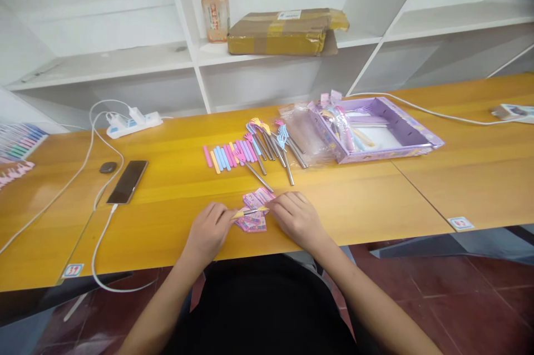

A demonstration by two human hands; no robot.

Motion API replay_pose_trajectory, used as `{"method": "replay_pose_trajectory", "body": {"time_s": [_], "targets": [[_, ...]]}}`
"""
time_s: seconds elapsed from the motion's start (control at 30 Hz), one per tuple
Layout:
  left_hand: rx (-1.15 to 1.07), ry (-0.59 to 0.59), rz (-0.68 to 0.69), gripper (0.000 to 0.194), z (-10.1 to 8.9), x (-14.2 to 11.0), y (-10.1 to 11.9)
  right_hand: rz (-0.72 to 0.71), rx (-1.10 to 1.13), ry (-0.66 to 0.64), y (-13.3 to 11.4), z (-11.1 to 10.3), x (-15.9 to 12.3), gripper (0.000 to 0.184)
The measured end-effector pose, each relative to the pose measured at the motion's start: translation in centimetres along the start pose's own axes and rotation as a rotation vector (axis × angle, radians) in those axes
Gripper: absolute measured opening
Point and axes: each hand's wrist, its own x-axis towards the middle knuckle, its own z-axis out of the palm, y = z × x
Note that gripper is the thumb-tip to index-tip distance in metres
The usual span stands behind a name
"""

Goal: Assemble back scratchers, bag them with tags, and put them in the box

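Between my two hands is a small yellow back scratcher [252, 211] with a metal rod in its middle. My left hand [211, 227] is closed on one yellow end. Fingers of my right hand [294, 216] pinch the other end and hide most of it. Right beneath lie pink and purple printed cards [255, 225], overlapping on the table. Beyond them is a row of coloured plastic handles [221, 158] in pink, yellow, blue and purple. Several metal rods with hand-shaped heads [282, 138] lie beside the handles, one pink-headed rod [258, 176] closest to the cards.
A purple box tray [394, 150] with bagged pieces stands at the back right, beside clear plastic wrapping [311, 138]. On the left are a phone [127, 182], its white cable [98, 243] and a power strip [136, 124]. Shelves behind hold a bottle [216, 13] and a cardboard box [279, 32].
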Motion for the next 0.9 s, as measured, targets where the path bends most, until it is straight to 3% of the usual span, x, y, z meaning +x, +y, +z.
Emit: {"method": "replay_pose_trajectory", "body": {"time_s": [0.27, 0.33, 0.43, 0.57, 0.63, 0.7, 0.9], "targets": [[0.060, -0.016, 0.056, 0.012, -0.2, 0.0, -0.4, -0.028, 0.013, -0.004, -0.8, -0.5, 0.9, 0.019], [0.092, -0.028, 0.076, 0.011, -0.8, -0.3, -1.5, -0.030, 0.005, -0.030, 0.0, -0.9, 0.5, 0.020], [0.170, -0.041, 0.084, 0.011, -3.7, -1.7, -6.3, 0.011, -0.015, -0.035, 4.9, -2.9, -2.0, 0.017], [0.292, 0.033, -0.047, 0.016, -8.7, -5.1, -14.9, 0.227, -0.242, 0.155, 14.8, -7.3, -7.4, 0.011], [0.319, -0.005, -0.088, 0.019, -9.8, -6.4, -17.1, 0.305, -0.319, 0.101, 17.9, -8.7, -9.4, 0.010], [0.345, -0.028, -0.083, 0.021, -9.7, -7.0, -17.4, 0.345, -0.354, 0.070, 18.9, -9.4, -10.3, 0.010], [0.336, -0.063, -0.077, 0.020, -7.9, -7.3, -15.6, 0.321, -0.381, 0.040, 17.3, -9.5, -10.9, 0.009]]}}
